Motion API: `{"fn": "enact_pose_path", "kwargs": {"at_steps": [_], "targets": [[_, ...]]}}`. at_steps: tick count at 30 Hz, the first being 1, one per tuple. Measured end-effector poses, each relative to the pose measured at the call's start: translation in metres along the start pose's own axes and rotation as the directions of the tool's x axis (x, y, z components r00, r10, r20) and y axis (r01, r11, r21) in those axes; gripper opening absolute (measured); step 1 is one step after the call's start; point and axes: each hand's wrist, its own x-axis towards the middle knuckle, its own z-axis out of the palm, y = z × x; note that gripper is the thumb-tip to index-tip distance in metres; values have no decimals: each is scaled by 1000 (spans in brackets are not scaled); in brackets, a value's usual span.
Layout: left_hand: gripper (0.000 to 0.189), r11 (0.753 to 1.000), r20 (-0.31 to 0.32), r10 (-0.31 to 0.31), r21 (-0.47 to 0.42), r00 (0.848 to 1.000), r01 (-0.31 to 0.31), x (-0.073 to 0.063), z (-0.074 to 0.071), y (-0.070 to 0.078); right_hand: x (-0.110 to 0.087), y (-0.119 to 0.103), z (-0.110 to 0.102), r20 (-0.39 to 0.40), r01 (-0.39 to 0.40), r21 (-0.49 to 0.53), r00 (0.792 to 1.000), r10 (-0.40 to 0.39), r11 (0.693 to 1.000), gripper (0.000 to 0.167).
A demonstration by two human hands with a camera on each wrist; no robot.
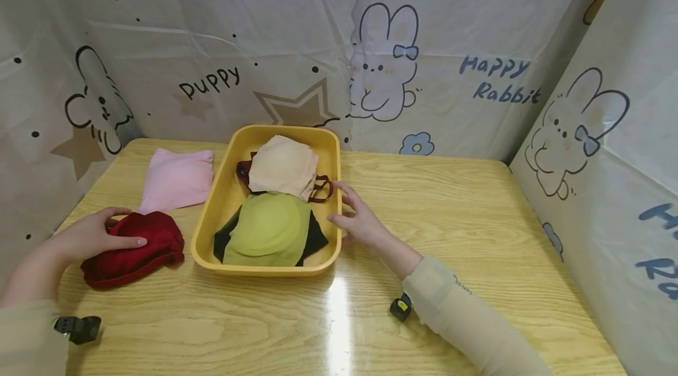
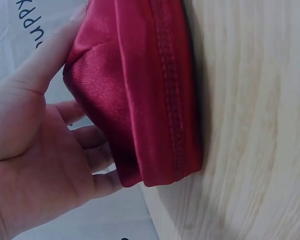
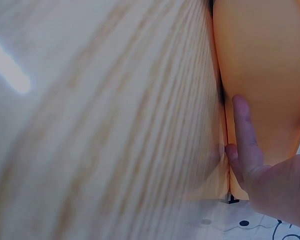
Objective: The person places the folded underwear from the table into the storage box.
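Observation:
On the table's left side, my left hand (image 1: 92,239) grips a folded dark red satin bra (image 1: 143,249), thumb on top and fingers along its far side. The left wrist view shows the bra's (image 2: 110,95) stitched band edge close to the tabletop. A yellow tray (image 1: 265,270) stands in the middle, holding a yellow-green folded bra (image 1: 267,229) over black cloth (image 1: 316,239), and a folded beige piece (image 1: 283,167) over a dark maroon strapped one (image 1: 322,189). At the tray's right wall, my right hand (image 1: 362,220) rests with extended fingers (image 3: 246,130) against the outside.
A pink folded cloth or pouch (image 1: 177,177) lies left of the tray, just behind the red bra. Printed sheets (image 1: 296,40) rise along the table's back and sides. Wrist cameras (image 1: 401,308) hang under both forearms, low over the wooden table (image 1: 450,235).

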Motion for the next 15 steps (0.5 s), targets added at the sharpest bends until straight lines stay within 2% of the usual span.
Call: {"fn": "enact_pose_path", "kwargs": {"at_steps": [10,15], "targets": [[90,1000,-26,-11,-5,1000,11,4,3,0,0,0,0,-11,-4,-5,1000,4,1000,75],[94,1000,-56,19,-20,998,-20,3,4,1,0,0,0,-9,-3,-2,1000,3,1000,75]]}}
